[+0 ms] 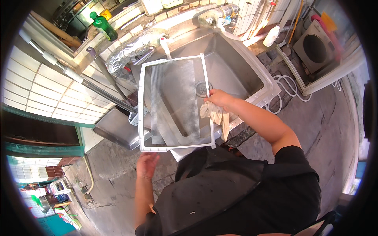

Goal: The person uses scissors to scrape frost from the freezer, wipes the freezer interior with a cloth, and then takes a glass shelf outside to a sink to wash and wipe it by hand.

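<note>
A clear refrigerator shelf (174,100) with a white plastic frame and a finely ribbed panel lies across the left part of a stainless steel sink (239,66). The sink's bottom shows through it. At the frame's right side, my right hand (219,98) is closed on a beige cloth (218,116), with its fingers against the rim. The cloth's loose end hangs down over the sink's front edge. My left hand (147,165) is at the shelf's near left corner, slightly blurred. Its fingertips meet the frame's lower edge in view; whether they grip it I cannot tell.
A white tap (164,47) reaches over the shelf's far edge. Left of it lie a scrub brush (143,56) and foil-wrapped pipe (130,50). A metal tray (116,128) leans beside the sink. A green bottle (104,28) stands on the ledge; a white hose (288,85) lies at right.
</note>
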A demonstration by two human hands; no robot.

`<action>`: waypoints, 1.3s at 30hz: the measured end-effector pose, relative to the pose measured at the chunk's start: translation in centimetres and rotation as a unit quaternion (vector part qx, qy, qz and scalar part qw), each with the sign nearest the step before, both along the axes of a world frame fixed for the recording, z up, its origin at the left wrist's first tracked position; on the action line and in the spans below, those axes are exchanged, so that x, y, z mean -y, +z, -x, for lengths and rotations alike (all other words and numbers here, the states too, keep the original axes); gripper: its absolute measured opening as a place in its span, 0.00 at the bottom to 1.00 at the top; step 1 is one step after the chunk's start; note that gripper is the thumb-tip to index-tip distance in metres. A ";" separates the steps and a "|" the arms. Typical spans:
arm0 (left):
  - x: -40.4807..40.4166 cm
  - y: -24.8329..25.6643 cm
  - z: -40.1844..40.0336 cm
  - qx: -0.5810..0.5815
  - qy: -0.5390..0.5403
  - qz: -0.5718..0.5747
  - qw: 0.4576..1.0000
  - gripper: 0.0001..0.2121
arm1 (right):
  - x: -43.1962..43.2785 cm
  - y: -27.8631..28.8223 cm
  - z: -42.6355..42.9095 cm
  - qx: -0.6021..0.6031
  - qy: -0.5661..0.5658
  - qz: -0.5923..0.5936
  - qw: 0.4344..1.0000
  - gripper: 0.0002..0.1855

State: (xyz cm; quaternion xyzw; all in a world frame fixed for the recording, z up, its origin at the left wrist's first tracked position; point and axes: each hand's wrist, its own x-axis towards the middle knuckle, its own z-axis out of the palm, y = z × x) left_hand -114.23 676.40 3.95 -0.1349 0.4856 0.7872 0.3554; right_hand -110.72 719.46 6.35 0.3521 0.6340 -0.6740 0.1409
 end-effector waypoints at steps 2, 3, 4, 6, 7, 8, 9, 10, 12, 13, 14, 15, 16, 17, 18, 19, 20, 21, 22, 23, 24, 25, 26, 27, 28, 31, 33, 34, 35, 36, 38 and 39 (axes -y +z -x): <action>1.9 -0.8 2.7 -0.017 0.053 0.039 0.998 0.16 | -1.6 -1.9 0.9 -0.017 0.016 -0.017 1.000 0.09; 1.8 0.1 3.7 -0.015 0.075 0.078 0.994 0.18 | -2.2 -2.5 1.3 -0.027 0.034 -0.030 0.999 0.10; 1.6 0.2 4.8 -0.016 0.076 0.077 0.994 0.18 | -2.6 -2.3 1.5 -0.027 0.035 -0.031 0.999 0.10; 0.4 0.2 6.9 -0.025 0.023 0.079 0.996 0.20 | -3.3 -2.2 2.1 -0.026 0.039 -0.003 0.999 0.10; -1.2 0.9 7.6 -0.025 0.019 0.077 0.997 0.20 | -3.8 -2.0 2.0 -0.026 0.035 -0.004 0.999 0.10; -2.9 1.7 8.0 -0.029 -0.039 0.084 0.995 0.21 | -4.1 -1.7 2.0 -0.031 0.034 -0.003 0.999 0.11; -4.4 2.5 8.2 -0.033 -0.095 0.092 0.991 0.21 | -4.4 -1.5 2.1 -0.035 0.035 0.000 0.999 0.12; -5.5 2.8 8.3 -0.033 -0.096 0.091 0.991 0.21 | -4.6 -1.5 2.1 -0.035 0.034 -0.001 0.999 0.12; -7.0 3.1 8.1 -0.111 -0.144 0.154 0.971 0.15 | -4.8 -1.8 2.4 -0.027 0.031 0.010 0.999 0.14; -7.4 2.9 7.8 -0.111 -0.143 0.154 0.971 0.15 | -4.8 -1.9 2.4 -0.027 0.031 0.010 0.999 0.14; -7.7 2.6 7.6 -0.150 -0.152 0.200 0.956 0.12 | -4.8 -2.0 2.5 -0.030 0.034 0.015 0.999 0.15; -8.3 2.5 7.3 -0.189 -0.162 0.246 0.937 0.10 | -4.8 -1.9 2.5 -0.034 0.034 0.021 0.999 0.16; -8.4 2.7 6.6 -0.183 -0.132 0.226 0.948 0.07 | -4.7 -1.8 2.5 -0.035 0.034 0.021 0.999 0.16; -8.2 3.1 6.0 -0.184 -0.132 0.226 0.947 0.07 | -4.5 -1.7 2.3 -0.038 0.025 -0.028 0.999 0.17; -8.1 3.3 5.4 -0.190 -0.118 0.231 0.947 0.07 | -4.5 -1.6 2.1 -0.040 0.013 -0.078 0.996 0.18; -8.1 3.4 4.9 -0.197 -0.105 0.236 0.946 0.08 | -4.9 -1.6 2.0 -0.040 0.011 -0.078 0.996 0.18; -8.1 3.5 4.4 -0.201 -0.099 0.235 0.946 0.08 | -5.5 -1.6 1.9 -0.045 -0.008 -0.127 0.991 0.18; -8.3 4.1 3.7 -0.202 -0.102 0.235 0.945 0.08 | -6.0 -1.5 1.9 -0.051 -0.029 -0.174 0.983 0.19; -8.3 4.6 2.9 -0.183 -0.090 0.245 0.948 0.08 | -6.3 -1.2 2.2 -0.051 -0.028 -0.173 0.983 0.19; -8.3 5.0 2.2 -0.164 -0.079 0.254 0.950 0.08 | -6.6 -0.8 2.6 -0.086 -0.069 -0.183 0.977 0.18; -8.2 5.2 1.7 -0.168 -0.075 0.243 0.952 0.07 | -6.8 -0.3 2.7 -0.121 -0.113 -0.193 0.967 0.18; -8.0 4.9 1.2 -0.167 -0.074 0.244 0.952 0.07 | -6.1 1.1 2.9 -0.120 -0.112 -0.192 0.968 0.18; -7.6 4.6 0.8 -0.168 -0.056 0.237 0.955 0.07 | -5.0 2.6 3.2 -0.167 -0.102 -0.246 0.949 0.17; -7.5 4.4 0.4 -0.169 -0.036 0.229 0.958 0.07 | -3.7 3.6 3.7 -0.215 -0.092 -0.300 0.925 0.16; -7.6 4.7 -0.2 -0.177 -0.027 0.207 0.962 0.06 | -2.2 3.4 4.2 -0.252 -0.067 -0.285 0.922 0.16; -7.3 4.3 -1.0 -0.175 -0.006 0.207 0.963 0.06 | 3.1 1.3 4.6 -0.373 0.104 -0.359 0.849 0.17; -7.1 4.4 -1.2 -0.183 -0.004 0.193 0.964 0.06 | 5.1 0.8 4.2 -0.434 0.159 -0.454 0.761 0.15; -7.1 4.7 -1.2 -0.176 -0.007 0.197 0.964 0.06 | 5.4 0.6 4.3 -0.486 0.209 -0.540 0.655 0.14; -7.1 4.7 -1.3 -0.169 -0.009 0.201 0.965 0.06 | 5.3 0.2 5.0 -0.486 0.210 -0.539 0.655 0.14; -7.0 4.7 -1.3 -0.168 -0.008 0.201 0.965 0.06 | 4.7 -0.6 5.8 -0.486 0.198 -0.538 0.660 0.13; -6.9 4.5 -1.5 -0.164 -0.013 0.193 0.967 0.06 | 3.8 -1.5 8.0 -0.488 0.187 -0.535 0.664 0.12; -7.0 4.5 -1.5 -0.164 -0.012 0.193 0.967 0.06 | 3.2 -1.8 9.2 -0.468 0.187 -0.544 0.670 0.13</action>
